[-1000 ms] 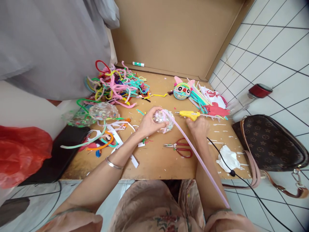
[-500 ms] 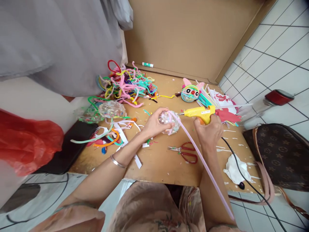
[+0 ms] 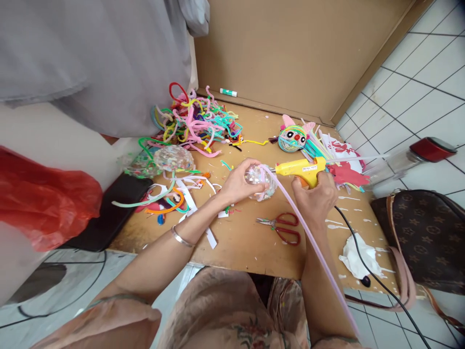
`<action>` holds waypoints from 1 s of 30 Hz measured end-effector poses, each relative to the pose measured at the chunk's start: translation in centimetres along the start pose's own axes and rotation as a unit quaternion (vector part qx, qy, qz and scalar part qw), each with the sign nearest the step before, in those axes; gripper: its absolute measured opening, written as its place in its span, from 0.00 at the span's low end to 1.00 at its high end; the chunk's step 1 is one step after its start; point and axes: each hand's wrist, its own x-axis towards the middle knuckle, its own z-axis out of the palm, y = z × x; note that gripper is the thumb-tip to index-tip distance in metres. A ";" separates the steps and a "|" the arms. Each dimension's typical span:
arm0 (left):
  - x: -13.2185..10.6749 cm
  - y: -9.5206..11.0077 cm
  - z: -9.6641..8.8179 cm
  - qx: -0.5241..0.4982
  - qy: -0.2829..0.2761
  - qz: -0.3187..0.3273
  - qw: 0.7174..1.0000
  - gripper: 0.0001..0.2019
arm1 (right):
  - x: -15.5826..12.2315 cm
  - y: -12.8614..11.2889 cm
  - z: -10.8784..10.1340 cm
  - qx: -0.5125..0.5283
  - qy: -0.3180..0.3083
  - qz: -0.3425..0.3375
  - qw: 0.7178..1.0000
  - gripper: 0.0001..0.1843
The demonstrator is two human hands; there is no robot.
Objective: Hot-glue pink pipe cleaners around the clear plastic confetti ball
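My left hand (image 3: 242,184) is closed around a clear ball (image 3: 268,186) that looks filled with pale, shiny bits. A long lilac pipe cleaner (image 3: 303,218) lies against the top of the ball and trails down across my right forearm. In my right hand (image 3: 316,196) is a yellow hot glue gun (image 3: 301,168), with a clear glue stick jutting from its back. Its nozzle points left and reaches the ball's right side by the pipe cleaner; whether it touches is hard to tell. Red-handled scissors (image 3: 281,227) lie on the table below the ball.
A heap of colourful pipe cleaners (image 3: 198,121) sits at the back left, with another clear ball (image 3: 174,159) before it. A decorated ball with eyes and pink ears (image 3: 292,138) stands at the back. A brown handbag (image 3: 421,237) and the glue gun's black cord (image 3: 363,252) are right.
The glue gun's nozzle has come closer to the pipe cleaner on the ball. The whole view has shifted slightly, and both hands keep their holds.
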 end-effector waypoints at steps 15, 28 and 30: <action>-0.1 0.5 -0.2 -0.005 -0.007 0.000 1.000 0.27 | 0.0 0.1 0.1 0.032 0.000 -0.011 0.999 0.09; -0.2 0.4 -0.2 0.007 -0.005 0.007 1.000 0.27 | 0.0 0.2 0.1 0.034 0.004 -0.032 0.999 0.07; -0.1 0.3 -0.2 0.004 -0.004 0.012 1.000 0.26 | 0.0 0.2 0.1 0.033 0.002 -0.029 0.999 0.07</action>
